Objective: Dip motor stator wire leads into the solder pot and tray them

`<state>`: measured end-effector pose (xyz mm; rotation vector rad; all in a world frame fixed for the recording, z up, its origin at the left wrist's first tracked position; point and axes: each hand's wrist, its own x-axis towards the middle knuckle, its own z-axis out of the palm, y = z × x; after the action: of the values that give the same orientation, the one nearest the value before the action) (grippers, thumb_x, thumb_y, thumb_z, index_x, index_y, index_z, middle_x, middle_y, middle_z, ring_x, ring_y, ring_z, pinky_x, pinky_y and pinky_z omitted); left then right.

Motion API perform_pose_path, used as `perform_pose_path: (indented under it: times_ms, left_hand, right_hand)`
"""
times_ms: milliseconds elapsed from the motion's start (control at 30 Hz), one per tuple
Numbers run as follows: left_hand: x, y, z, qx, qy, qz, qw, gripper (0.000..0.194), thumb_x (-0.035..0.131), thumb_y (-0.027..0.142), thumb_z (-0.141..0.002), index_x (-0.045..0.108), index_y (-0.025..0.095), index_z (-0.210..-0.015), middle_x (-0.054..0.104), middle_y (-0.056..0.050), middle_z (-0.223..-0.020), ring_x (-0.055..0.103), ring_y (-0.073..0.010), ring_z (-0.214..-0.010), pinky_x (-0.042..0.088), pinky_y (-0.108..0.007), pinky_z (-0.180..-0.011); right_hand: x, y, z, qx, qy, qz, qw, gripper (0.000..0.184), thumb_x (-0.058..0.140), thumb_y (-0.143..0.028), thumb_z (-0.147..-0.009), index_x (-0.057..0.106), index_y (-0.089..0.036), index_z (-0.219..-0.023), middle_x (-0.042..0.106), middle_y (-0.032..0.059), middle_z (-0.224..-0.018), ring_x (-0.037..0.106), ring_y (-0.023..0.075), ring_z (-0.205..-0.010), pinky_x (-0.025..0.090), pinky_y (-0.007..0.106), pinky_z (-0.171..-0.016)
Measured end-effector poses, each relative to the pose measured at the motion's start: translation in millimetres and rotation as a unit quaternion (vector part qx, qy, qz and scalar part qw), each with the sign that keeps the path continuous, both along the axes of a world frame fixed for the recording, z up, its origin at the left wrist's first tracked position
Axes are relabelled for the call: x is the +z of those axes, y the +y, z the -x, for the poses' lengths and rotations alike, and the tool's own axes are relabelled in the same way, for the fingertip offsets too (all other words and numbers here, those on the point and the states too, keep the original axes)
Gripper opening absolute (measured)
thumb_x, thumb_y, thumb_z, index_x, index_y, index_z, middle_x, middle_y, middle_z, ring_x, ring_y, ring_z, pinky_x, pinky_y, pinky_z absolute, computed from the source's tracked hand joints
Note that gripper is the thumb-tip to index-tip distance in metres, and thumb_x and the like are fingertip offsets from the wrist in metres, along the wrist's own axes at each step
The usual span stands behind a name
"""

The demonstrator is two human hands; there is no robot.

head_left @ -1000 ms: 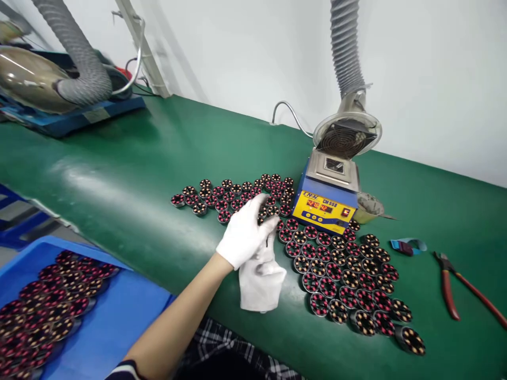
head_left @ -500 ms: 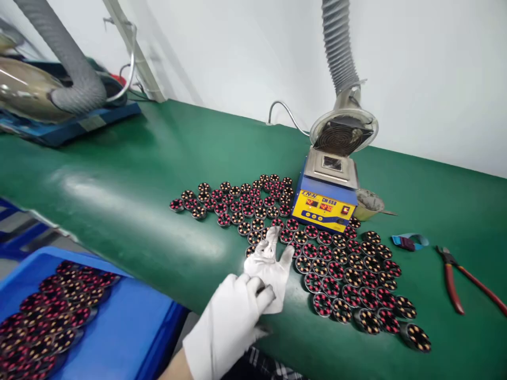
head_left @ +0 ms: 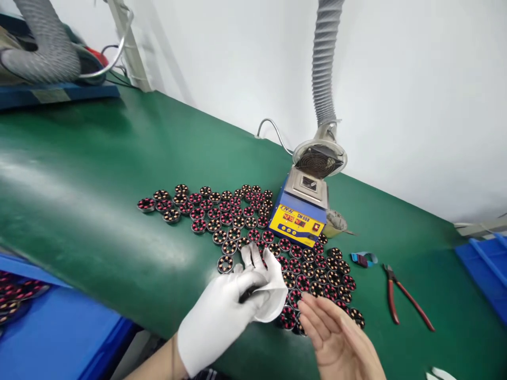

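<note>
We pinch a glove (head_left: 273,305) by its cuff in our gloved left hand (head_left: 219,314); our bare right hand (head_left: 336,338) hovers open beside it, palm turned inward, fingers extended.

One camera, worn on the head, gives the view. It looks forward and down over the bench (head_left: 119,153), which spreads across the middle of the frame, towards the wall (head_left: 237,63) along the top. The view leans: the bench's back edge slopes from upper left down to the right side. Nearest the lens are the left hand (head_left: 219,316), at lower centre, and the right hand (head_left: 336,332), at lower right, both reaching in from the bottom edge. The machine (head_left: 297,227) stands farther off, right of centre, seen from the front and above. The top edge cuts off the hose (head_left: 325,63); the lower left corner crops the bin (head_left: 71,327).
</note>
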<state>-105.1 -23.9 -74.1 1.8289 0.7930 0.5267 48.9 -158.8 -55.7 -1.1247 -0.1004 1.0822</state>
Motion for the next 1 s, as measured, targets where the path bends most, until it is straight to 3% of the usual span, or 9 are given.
perform_pose_path:
  times_ms: [133, 267, 533, 633, 733, 1000]
  left_hand:
    - [8.7, -2, -13, -0.02, 0.012, 0.052, 0.998, 0.011, 0.052, 0.024, -0.08, 0.063, 0.023, -0.079, 0.062, 0.003, -0.071, 0.055, -0.016, -0.063, 0.039, -0.024, -0.058]
    - [11.3, -5, -21, -0.016, 0.006, 0.068, 0.998, 0.015, 0.051, 0.027, -0.081, 0.062, 0.022, -0.074, 0.06, 0.003, -0.066, 0.053, -0.0153, -0.059, 0.037, -0.024, -0.054]
    - [9.0, -12, -36, -0.07, -0.081, 0.16, 0.981, 0.015, 0.053, 0.025, -0.082, 0.064, 0.017, -0.077, 0.061, 0.0, -0.071, 0.055, -0.0155, -0.066, 0.04, -0.022, -0.058]
    - [9.7, -18, -39, -0.09, -0.114, 0.197, 0.97, 0.011, 0.055, 0.021, -0.08, 0.06, 0.016, -0.071, 0.057, 0.001, -0.065, 0.052, -0.0136, -0.06, 0.04, -0.021, -0.056]
    - [10.7, -23, -42, -0.126, -0.146, 0.238, 0.952, 0.02, 0.055, 0.021, -0.08, 0.05, 0.016, -0.061, 0.051, 0.002, -0.056, 0.049, -0.0122, -0.05, 0.039, -0.021, -0.051]
    - [8.7, -25, -44, -0.188, -0.19, 0.195, 0.944, 0.019, 0.051, 0.006, -0.077, 0.048, 0.014, -0.06, 0.051, 0.002, -0.056, 0.049, -0.0103, -0.055, 0.038, -0.02, -0.056]
  right_hand:
    - [-3.8, 17, 2, 0.055, 0.094, -0.043, 0.993, 0.027, 0.078, -0.033, -0.063, 0.073, -0.019, -0.085, 0.07, 0.0123, -0.094, 0.067, 0.0214, -0.09, 0.054, 0.025, -0.079]
    - [1.1, 18, 1, 0.028, 0.135, -0.013, 0.99, 0.024, 0.081, -0.026, -0.059, 0.073, -0.017, -0.08, 0.072, 0.0098, -0.086, 0.069, 0.0172, -0.083, 0.054, 0.019, -0.074]
    - [-4.7, 23, 19, -0.063, 0.076, 0.005, 0.995, 0.03, 0.088, -0.015, -0.045, 0.072, -0.017, -0.071, 0.072, 0.0024, -0.068, 0.066, 0.0084, -0.06, 0.051, 0.01, -0.06]
    - [-9.6, 23, 20, -0.077, 0.063, -0.016, 0.995, 0.028, 0.088, -0.015, -0.045, 0.069, -0.016, -0.066, 0.068, -0.0017, -0.062, 0.06, 0.0035, -0.051, 0.048, 0.007, -0.052]
    - [-14.4, 20, 20, -0.081, 0.067, -0.031, 0.994, 0.027, 0.088, -0.018, -0.047, 0.065, -0.015, -0.062, 0.061, -0.0047, -0.053, 0.053, 0.0005, -0.043, 0.043, 0.005, -0.046]
    - [-25.6, 10, 24, -0.089, 0.063, -0.072, 0.991, 0.028, 0.087, -0.022, -0.05, 0.061, -0.017, -0.061, 0.055, -0.0069, -0.046, 0.049, -0.0002, -0.039, 0.038, 0.006, -0.044]
